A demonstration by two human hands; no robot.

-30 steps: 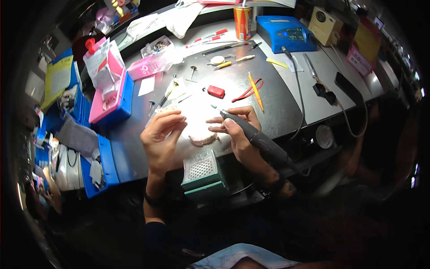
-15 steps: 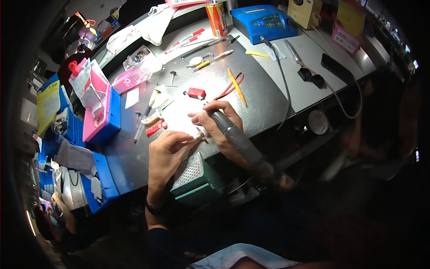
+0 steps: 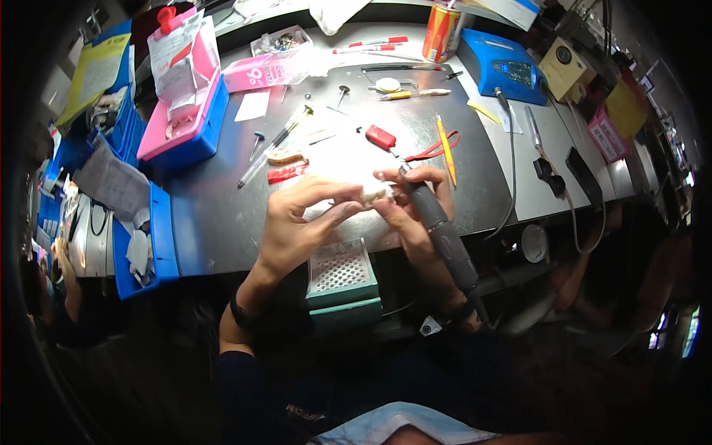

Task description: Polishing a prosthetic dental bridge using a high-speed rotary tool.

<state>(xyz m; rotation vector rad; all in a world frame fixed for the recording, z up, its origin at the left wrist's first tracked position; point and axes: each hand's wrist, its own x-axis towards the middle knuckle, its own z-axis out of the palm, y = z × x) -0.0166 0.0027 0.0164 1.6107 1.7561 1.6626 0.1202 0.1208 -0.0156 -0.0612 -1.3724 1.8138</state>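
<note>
Between my two hands, under the bright light, is a small white piece (image 3: 376, 194) that looks like a plaster cast. The thumb and fingers of my left hand (image 3: 308, 219) pinch it from the left. My right hand (image 3: 415, 222) carries a dark grey rotary handpiece (image 3: 447, 241), its front end pointing up and away from me. The thumb and fingertips of that hand also touch the right side of the white piece. Just below the hands stands a green box (image 3: 345, 297) with a perforated white top (image 3: 340, 268). A red wrapped strip (image 3: 287, 173) and a tan curved piece (image 3: 285, 156) lie beyond my left hand.
A red fob (image 3: 380, 136) with a cord and a yellow pencil (image 3: 446, 152) lie beyond my right hand. Farther right stand a blue control unit (image 3: 504, 67) and a drink can (image 3: 440, 33). Pink and blue bins (image 3: 204, 126) line the left. A cable (image 3: 512, 178) crosses the right side.
The view has turned, so the bench appears shifted. My right fingertips have come onto the white piece, and the handpiece's front end now points past it.
</note>
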